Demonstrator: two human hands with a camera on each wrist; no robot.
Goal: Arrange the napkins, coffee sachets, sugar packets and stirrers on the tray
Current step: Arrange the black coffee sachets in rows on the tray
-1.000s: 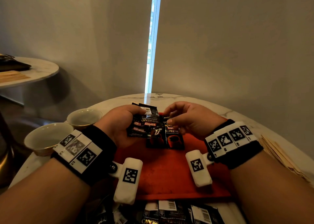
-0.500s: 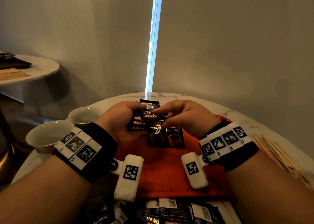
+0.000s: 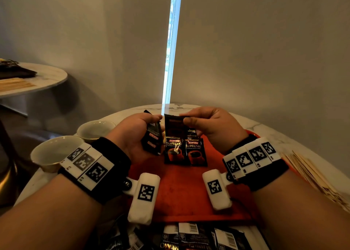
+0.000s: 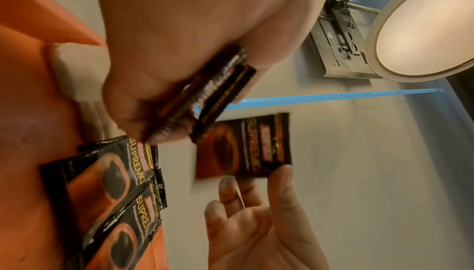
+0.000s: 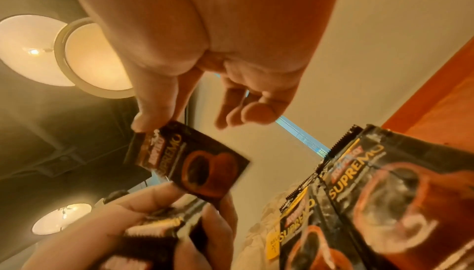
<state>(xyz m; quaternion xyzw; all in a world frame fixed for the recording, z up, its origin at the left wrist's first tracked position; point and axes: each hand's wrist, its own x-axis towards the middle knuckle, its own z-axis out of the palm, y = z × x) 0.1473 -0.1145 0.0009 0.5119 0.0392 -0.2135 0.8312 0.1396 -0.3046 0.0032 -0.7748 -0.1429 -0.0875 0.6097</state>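
Observation:
My left hand [image 3: 140, 130] grips a small stack of black coffee sachets [image 3: 152, 141] on edge above the orange tray [image 3: 189, 196]. My right hand [image 3: 208, 124] pinches the top edge of a single coffee sachet [image 3: 172, 125] between thumb and forefinger, and it hangs just right of the stack. In the right wrist view this single sachet [image 5: 189, 163] faces the camera, blurred. Two sachets [image 3: 184, 152] lie side by side, face up, on the tray below the hands. A white napkin-like fold [image 4: 77, 71] shows at the tray's far end.
Two empty cups [image 3: 56, 153] stand left of the tray. Wooden stirrers [image 3: 312, 175] lie fanned on the marble table at the right. Several more sachets [image 3: 189, 236] are heaped at the near edge, in front of the tray. A second round table [image 3: 37, 79] stands at far left.
My right hand has pulled one sachet off the left hand's stack and now holds it apart, upright. Both hands have risen slightly above the tray.

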